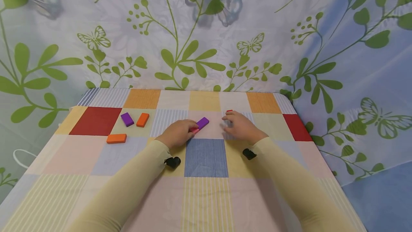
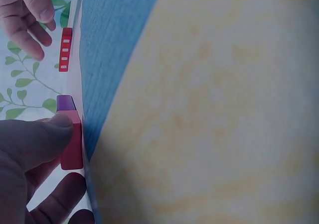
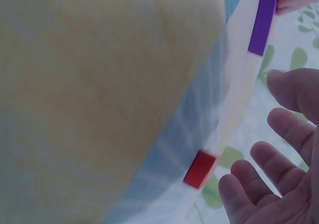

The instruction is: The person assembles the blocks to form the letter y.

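My left hand (image 1: 181, 131) pinches a pinkish-red block (image 2: 72, 147) between thumb and fingers, low over the patchwork cloth. A purple block (image 1: 203, 122) lies end to end with it, pointing away to the right. To the right, my right hand (image 1: 241, 127) is held with its fingers apart and gently bent, with nothing in them. Just beyond those fingers lies a red block (image 3: 200, 169); in the head view only a sliver of it shows. Pale square marks run along one side of this red block in the left wrist view.
Off to the left lie another purple block (image 1: 127, 119), an upright-angled orange block (image 1: 143, 120) and a second orange block (image 1: 116, 138) lying crosswise. The patchwork-covered table (image 1: 206, 158) ends at a leaf-patterned curtain (image 1: 193, 28) behind. A white cable (image 1: 22, 151) hangs by the left edge.
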`<state>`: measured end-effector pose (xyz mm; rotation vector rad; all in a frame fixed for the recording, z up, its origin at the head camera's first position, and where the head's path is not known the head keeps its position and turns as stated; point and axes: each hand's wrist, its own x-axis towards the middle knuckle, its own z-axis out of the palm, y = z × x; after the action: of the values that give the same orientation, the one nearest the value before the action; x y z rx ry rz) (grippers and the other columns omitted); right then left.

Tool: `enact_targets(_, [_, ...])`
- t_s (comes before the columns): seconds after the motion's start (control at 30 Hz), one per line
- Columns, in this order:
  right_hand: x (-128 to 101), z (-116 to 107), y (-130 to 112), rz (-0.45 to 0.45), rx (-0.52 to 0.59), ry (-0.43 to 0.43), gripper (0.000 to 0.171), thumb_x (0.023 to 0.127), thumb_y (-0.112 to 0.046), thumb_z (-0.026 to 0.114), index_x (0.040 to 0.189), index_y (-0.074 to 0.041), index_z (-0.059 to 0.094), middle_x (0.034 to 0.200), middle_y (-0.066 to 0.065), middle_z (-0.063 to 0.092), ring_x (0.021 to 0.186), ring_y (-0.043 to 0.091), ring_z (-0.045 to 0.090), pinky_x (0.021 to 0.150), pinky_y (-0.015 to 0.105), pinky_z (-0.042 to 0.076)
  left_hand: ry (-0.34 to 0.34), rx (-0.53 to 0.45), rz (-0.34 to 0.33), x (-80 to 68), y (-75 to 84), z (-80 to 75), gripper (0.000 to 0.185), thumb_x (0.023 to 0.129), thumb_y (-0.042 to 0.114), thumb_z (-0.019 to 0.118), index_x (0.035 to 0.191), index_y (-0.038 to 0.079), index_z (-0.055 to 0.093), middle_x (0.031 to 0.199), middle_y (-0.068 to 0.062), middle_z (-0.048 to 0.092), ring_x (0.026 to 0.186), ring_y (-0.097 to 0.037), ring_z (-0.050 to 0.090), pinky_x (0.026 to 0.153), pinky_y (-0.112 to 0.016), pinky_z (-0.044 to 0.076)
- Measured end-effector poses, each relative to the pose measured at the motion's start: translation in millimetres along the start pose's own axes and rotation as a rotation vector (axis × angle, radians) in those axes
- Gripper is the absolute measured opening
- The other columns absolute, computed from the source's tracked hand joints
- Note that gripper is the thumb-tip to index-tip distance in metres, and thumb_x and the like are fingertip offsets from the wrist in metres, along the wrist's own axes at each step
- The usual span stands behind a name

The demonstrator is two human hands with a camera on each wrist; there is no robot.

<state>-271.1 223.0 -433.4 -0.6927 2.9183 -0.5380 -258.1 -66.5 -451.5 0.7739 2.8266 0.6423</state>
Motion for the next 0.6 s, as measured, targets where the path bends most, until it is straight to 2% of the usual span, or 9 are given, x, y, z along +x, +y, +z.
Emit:
enact_targets(0.27, [-4,-10,13,0.041,-0.008,0.036,0.045,0.099,-0.017,0.072,0.139,0.001,0.065,0.150,0.022,0.056,0.141,0.040,0.052,0.120,0.053,0.044,0.000,-0.014,-0.052,1.7,2.7,0.4,0.032,0.101,0.019,0.071,0.132,0.014,0.072,0.124,-0.005,0.074,0.106,-0.024,0.066,0.105,-0.045,0.054])
enact_targets(0.47, [-5,-16,24,0.070,-0.007,0.051,0.037,0.099,-0.013,0.070,0.133,0.000,0.069,0.149,0.025,0.056,0.141,0.043,0.053,0.119,0.056,0.044,-0.011,-0.005,-0.078,2.0,7.9,-1.0,0.034,0.102,0.020,0.069,0.136,0.014,0.071,0.129,-0.007,0.074,0.111,-0.026,0.067,0.108,-0.046,0.053])
enact_targets(0.6, [-3,-18,29,0.133,0.005,0.013,0.038,0.101,-0.016,0.068,0.136,-0.002,0.067,0.155,0.022,0.052,0.146,0.043,0.048,0.122,0.056,0.039,-0.012,0.006,-0.089,2.0,9.7,-0.6,0.036,0.102,0.020,0.069,0.137,0.013,0.070,0.132,-0.008,0.073,0.114,-0.026,0.067,0.110,-0.046,0.052])
